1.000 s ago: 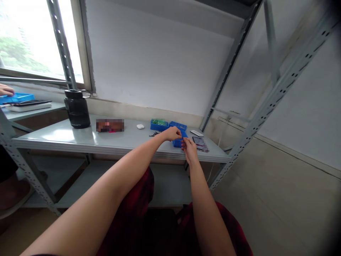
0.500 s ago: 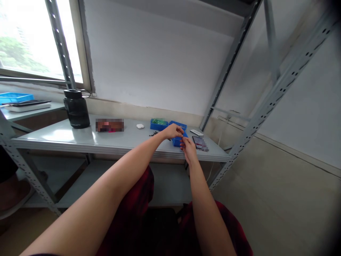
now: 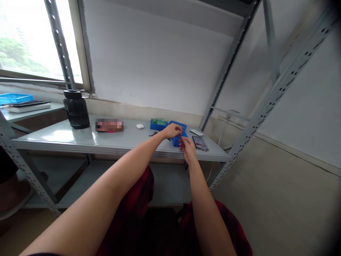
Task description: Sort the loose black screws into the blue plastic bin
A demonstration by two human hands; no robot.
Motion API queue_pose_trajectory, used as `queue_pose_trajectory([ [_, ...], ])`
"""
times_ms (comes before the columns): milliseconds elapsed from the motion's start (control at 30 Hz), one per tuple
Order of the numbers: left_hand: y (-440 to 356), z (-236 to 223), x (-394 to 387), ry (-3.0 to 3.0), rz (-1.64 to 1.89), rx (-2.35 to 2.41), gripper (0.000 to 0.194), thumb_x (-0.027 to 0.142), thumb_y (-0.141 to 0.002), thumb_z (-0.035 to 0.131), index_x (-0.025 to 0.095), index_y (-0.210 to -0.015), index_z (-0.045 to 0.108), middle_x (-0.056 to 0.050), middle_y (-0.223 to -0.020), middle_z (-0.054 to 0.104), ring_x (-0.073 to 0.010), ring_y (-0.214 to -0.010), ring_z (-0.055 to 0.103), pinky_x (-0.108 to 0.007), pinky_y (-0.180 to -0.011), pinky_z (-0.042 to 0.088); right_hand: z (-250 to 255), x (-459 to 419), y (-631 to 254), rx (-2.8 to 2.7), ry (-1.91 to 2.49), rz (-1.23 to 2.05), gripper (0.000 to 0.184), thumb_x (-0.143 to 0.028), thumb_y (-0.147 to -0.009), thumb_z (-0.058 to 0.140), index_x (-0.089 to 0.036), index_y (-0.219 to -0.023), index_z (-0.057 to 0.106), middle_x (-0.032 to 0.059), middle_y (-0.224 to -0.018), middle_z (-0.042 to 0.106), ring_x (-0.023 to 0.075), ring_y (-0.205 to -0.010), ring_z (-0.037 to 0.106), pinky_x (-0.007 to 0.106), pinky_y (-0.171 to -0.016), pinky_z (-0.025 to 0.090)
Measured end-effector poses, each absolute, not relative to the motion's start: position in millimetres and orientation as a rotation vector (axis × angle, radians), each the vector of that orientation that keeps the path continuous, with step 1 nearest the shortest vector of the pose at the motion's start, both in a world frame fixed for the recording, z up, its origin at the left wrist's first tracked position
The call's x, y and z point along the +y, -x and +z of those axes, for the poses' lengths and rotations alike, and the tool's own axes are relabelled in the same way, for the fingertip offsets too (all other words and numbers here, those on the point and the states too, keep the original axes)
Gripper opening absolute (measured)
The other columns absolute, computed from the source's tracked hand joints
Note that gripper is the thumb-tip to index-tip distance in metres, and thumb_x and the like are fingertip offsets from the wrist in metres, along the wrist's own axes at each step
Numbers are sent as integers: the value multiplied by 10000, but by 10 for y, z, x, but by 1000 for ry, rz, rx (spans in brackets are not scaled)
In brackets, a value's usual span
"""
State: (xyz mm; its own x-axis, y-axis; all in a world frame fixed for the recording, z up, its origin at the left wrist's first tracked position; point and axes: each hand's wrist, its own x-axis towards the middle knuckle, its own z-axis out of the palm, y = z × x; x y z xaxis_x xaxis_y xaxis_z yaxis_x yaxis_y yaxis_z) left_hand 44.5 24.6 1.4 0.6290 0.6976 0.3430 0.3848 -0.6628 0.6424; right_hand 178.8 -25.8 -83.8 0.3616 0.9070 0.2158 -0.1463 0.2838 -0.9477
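Both my arms reach out to the right part of a grey metal bench (image 3: 80, 137). My left hand (image 3: 172, 131) is curled, fingertips pinched together over a small blue bin (image 3: 177, 141). My right hand (image 3: 187, 146) is just right of it, fingers also pinched, the two hands nearly touching. What the fingers hold is too small to make out. Two more blue bins stand behind, one with green parts (image 3: 158, 124) and one further right (image 3: 178, 125). A few small dark parts (image 3: 153, 134) lie left of my left hand.
A phone (image 3: 200, 143) lies right of my hands, a white flat object (image 3: 196, 132) behind it. A small white case (image 3: 140, 126), a blurred packet (image 3: 109, 125) and a black jug (image 3: 76, 108) stand further left. Slanted shelf posts (image 3: 266, 106) rise on the right. Another bench with a blue tray (image 3: 16, 97) is far left.
My hands have stayed together over the blue bin, shifting slightly up. Another person's hand at the far-left blue tray has gone from view.
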Motion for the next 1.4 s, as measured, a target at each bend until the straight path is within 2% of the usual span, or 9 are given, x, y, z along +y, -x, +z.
queue_pose_trajectory([
  [167, -444, -65, 310, -2552, 675, 856, 274, 151, -790, 562, 89, -1022, 695, -97, -987, 715, -182, -900, 641, -295, -873, 498, -839, -249, -1799, -919, 1030, 854, 320, -483, -602, 735, -232, -784, 655, 2, -754, 670, 124, -587, 555, 236, -488, 398],
  [333, -473, -118, 329, -2596, 613, 849, 464, 138, -735, 618, 75, -1195, 603, -92, -944, 715, -176, -852, 653, -243, -785, 505, -858, -240, -1792, -937, 1059, 865, 318, -490, -597, 734, -238, -777, 660, -2, -771, 681, 118, -575, 555, 228, -472, 377],
  [467, -484, -94, 307, -2605, 587, 827, 481, 140, -721, 638, 72, -1196, 595, -87, -926, 712, -170, -815, 654, -229, -742, 499, -857, -261, -1789, -975, 1078, 872, 323, -496, -607, 731, -231, -784, 684, 12, -805, 696, 113, -583, 549, 225, -484, 385],
  [733, -487, -122, 349, -2649, 622, 828, 324, 254, -747, 649, 98, -1029, 676, -102, -955, 703, -195, -838, 638, -257, -747, 485, -853, -259, -1814, -963, 1067, 856, 301, -476, -607, 732, -222, -764, 691, 14, -796, 684, 116, -603, 541, 220, -499, 397],
  [833, -476, -134, 360, -2662, 543, 852, 228, 284, -776, 618, 107, -891, 704, -81, -845, 699, -183, -767, 624, -256, -717, 469, -858, -244, -1828, -939, 1057, 837, 291, -471, -612, 731, -221, -752, 684, 14, -774, 673, 122, -609, 540, 222, -498, 399],
  [933, -467, -134, 357, -2680, 493, 863, 233, 283, -815, 548, 111, -793, 703, -58, -726, 672, -159, -676, 590, -249, -663, 452, -863, -234, -1838, -916, 1040, 827, 291, -467, -618, 730, -219, -764, 683, 10, -765, 662, 120, -609, 534, 218, -495, 395],
  [1400, -439, -117, 356, -2691, 486, 851, 198, 222, -789, 543, 120, -808, 711, -43, -745, 677, -142, -687, 577, -233, -660, 444, -868, -209, -1858, -870, 1019, 830, 306, -459, -582, 764, -220, -750, 674, -6, -721, 643, 105, -581, 529, 210, -471, 380],
])
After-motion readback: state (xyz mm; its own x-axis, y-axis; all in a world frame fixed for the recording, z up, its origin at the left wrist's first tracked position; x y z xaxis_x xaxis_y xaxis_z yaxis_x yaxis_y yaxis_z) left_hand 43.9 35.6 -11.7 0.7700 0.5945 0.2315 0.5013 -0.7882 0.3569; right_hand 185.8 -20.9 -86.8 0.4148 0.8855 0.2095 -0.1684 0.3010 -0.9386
